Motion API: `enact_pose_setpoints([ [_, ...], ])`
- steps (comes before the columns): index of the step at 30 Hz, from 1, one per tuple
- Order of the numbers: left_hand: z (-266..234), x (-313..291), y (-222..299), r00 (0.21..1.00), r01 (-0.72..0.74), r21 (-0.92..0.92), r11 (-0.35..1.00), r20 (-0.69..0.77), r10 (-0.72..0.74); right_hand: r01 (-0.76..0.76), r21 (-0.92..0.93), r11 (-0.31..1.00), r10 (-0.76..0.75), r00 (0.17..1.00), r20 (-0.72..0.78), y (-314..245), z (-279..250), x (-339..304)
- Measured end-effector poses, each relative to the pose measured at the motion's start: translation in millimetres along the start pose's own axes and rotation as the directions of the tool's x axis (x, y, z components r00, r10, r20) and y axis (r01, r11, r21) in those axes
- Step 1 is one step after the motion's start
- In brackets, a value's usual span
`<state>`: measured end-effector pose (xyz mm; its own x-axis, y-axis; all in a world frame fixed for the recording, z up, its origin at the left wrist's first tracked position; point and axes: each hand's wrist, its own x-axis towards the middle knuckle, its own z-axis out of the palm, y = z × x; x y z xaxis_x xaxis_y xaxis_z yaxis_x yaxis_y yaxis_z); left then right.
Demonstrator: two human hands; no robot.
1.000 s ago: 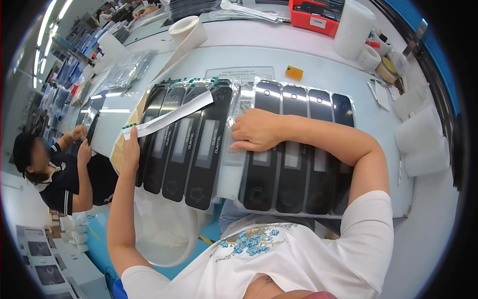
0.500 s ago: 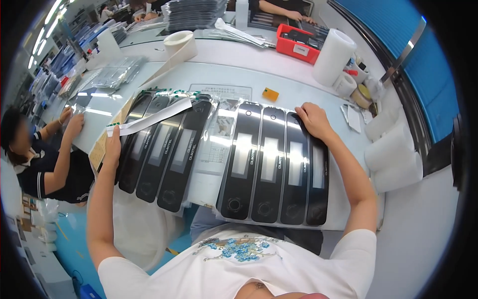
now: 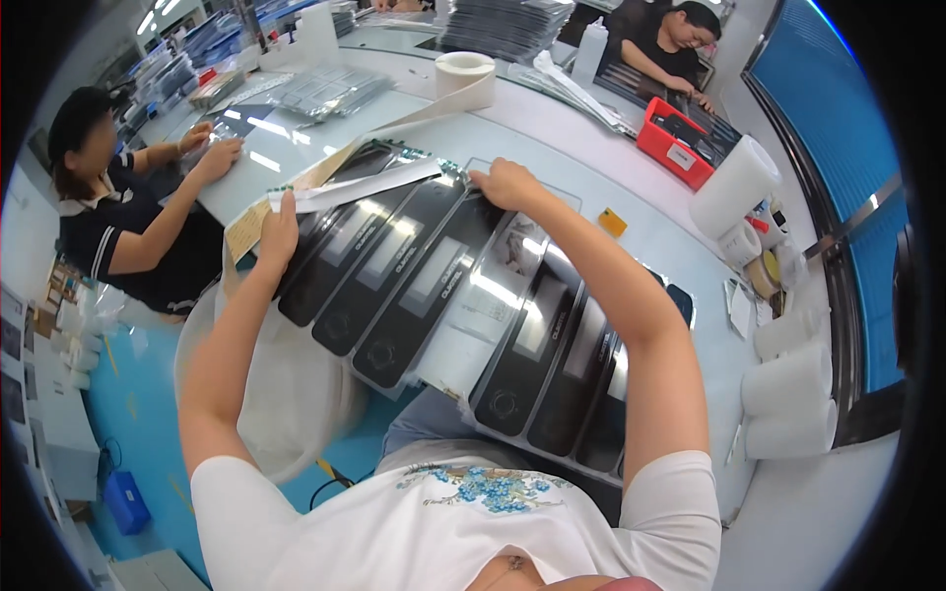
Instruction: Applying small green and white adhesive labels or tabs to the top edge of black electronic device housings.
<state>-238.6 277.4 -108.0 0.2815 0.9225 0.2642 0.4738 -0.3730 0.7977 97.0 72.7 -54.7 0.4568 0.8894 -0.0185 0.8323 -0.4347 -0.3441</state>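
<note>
Black panels [image 3: 379,258] at eleven o'clock: our left fingers [image 3: 288,206] grasp a white strip [image 3: 370,185]; whether our right fingers [image 3: 480,179] grip is unclear.

One held strip [image 3: 374,185], one red bin [image 3: 655,148]

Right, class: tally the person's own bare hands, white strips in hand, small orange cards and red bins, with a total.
Own bare hands: 2 (left hand, right hand)
White strip in hand: 1
Orange card: 1
Red bin: 1
Total: 5
</note>
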Motion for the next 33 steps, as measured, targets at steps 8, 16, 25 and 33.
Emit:
enact_pose_setpoints([
  [8,1.1,-13.8,8.8,0.986,-0.15,0.041,0.988,0.076,0.146,-0.007,-0.119,0.993,0.034,0.973,0.23,-13.1,0.2,35.1],
  [16,1.5,-12.9,13.7,0.962,-0.252,0.062,0.966,0.126,0.243,-0.063,-0.044,0.997,0.074,0.949,0.305,-16.5,-14.6,32.5],
  [25,9.1,-9.6,6.4,0.956,-0.279,0.134,0.951,0.129,0.262,-0.077,0.024,0.997,0.066,0.953,0.296,-11.4,-16.2,-0.5],
  [33,26.2,-32.7,27.7,0.954,-0.247,0.143,0.958,0.209,0.215,-0.02,0.138,0.99,-0.006,0.983,0.184,27.8,-21.5,-25.3],
])
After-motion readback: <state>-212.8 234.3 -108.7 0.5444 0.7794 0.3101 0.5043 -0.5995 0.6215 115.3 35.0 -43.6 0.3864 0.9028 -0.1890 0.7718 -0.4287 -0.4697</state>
